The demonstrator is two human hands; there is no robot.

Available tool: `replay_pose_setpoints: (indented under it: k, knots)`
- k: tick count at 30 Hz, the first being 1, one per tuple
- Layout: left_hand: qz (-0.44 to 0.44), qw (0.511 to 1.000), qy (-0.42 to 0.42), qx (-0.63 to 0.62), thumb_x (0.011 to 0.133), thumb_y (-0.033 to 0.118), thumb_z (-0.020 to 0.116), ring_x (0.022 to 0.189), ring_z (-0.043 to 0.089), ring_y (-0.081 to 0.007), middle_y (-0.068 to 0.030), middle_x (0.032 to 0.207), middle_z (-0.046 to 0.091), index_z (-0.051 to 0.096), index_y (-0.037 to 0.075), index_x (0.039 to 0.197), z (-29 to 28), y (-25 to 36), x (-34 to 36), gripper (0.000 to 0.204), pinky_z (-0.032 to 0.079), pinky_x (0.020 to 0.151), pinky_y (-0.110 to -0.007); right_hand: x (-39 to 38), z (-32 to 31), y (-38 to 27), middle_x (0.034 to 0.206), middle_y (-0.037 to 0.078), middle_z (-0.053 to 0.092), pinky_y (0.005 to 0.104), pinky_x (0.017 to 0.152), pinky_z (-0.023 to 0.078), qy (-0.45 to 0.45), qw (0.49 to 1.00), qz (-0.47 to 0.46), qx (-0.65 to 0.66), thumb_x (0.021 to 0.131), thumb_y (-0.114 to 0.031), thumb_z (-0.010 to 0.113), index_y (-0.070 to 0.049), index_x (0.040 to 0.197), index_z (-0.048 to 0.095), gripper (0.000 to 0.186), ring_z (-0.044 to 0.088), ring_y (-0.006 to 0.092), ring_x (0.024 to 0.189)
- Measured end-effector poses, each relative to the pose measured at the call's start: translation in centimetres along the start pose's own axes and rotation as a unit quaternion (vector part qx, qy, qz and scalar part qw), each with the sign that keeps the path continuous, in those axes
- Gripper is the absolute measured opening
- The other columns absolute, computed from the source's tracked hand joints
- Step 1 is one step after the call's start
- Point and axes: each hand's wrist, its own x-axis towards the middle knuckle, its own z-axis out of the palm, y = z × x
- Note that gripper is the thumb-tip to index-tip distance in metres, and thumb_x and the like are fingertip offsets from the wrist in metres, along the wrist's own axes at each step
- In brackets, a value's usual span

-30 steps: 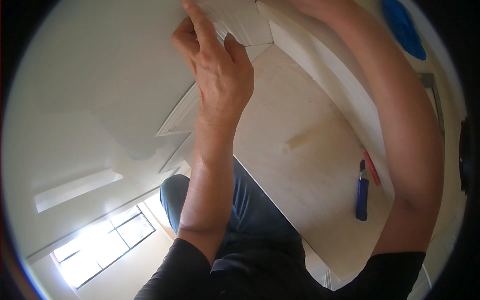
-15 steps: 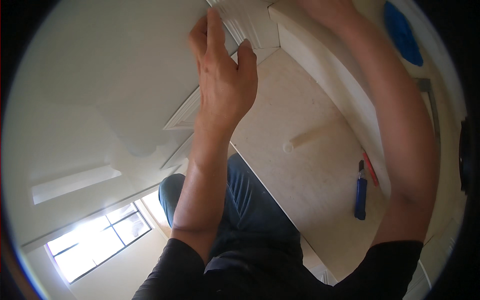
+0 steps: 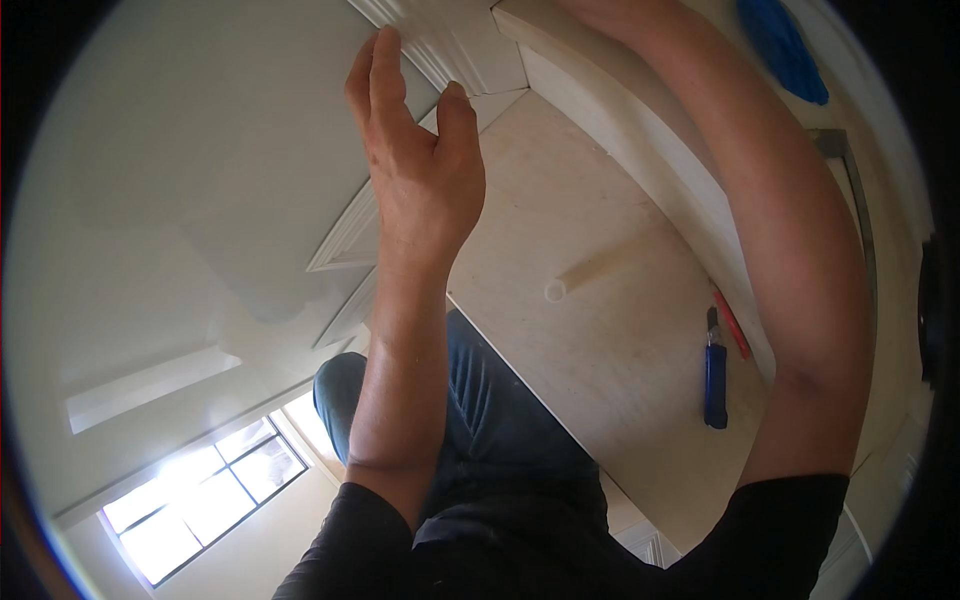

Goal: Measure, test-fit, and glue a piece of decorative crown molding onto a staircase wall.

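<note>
My left hand [image 3: 425, 165] is raised beside a large glossy white panel [image 3: 220, 150]. Its fingers point up and its thumb stands apart, with nothing visible between them. Just beyond the fingertips runs a white ridged moulding [image 3: 435, 45]. I cannot tell whether the fingertips touch the panel. My right forearm [image 3: 745, 130] reaches up past a pale curved ledge [image 3: 610, 80] to the top edge. There the picture cuts off my right hand [image 3: 600, 10], so its fingers are hidden.
On a pale beige board [image 3: 560, 200] lie a blue utility knife [image 3: 714, 385] and a red pencil-like stick [image 3: 732, 325]. A small pale round peg-like thing [image 3: 556, 290] is mid-board. A blue object [image 3: 785, 50] sits upper right, above a grey frame [image 3: 845, 155]. A bright window [image 3: 205, 500] shows lower left.
The view has shifted slightly, so the board, the knife and the moulding appear further left. My left hand stays beside the panel, and my right arm still reaches up.
</note>
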Motion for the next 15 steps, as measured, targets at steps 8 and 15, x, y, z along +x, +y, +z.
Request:
replay_pose_setpoints:
  k: [8, 15]
  knots:
    - [0.003, 0.999, 0.014, -0.049, 0.096, 0.006, 0.059, 0.137, 0.047, -0.0440, -0.0292, 0.151, 0.038, 0.036, -0.003, 0.152, -0.1, -0.4, -0.1, 0.061, 0.043, 0.111, -0.048, 0.2, 0.1, -0.1, 0.139, 0.011, 0.054, 0.0380, 0.099, 0.054, 0.017, 1.000, -0.012, 0.003, 0.097, -0.019, 0.068, -0.003, 0.134, 0.056, 0.042, 0.065, 0.0272, 0.114]
    - [-0.028, 0.992, 0.029, -0.117, 0.095, 0.008, 0.060, 0.137, 0.051, -0.0418, -0.0289, 0.145, 0.052, 0.039, -0.005, 0.151, -1.1, -0.2, 0.2, 0.060, 0.043, 0.112, -0.047, 1.1, -0.8, -1.0, 0.140, 0.012, 0.055, 0.0380, 0.098, 0.055, -0.006, 0.999, -0.013, -0.039, 0.100, -0.019, 0.063, -0.003, 0.135, 0.057, 0.038, 0.065, 0.0275, 0.114]
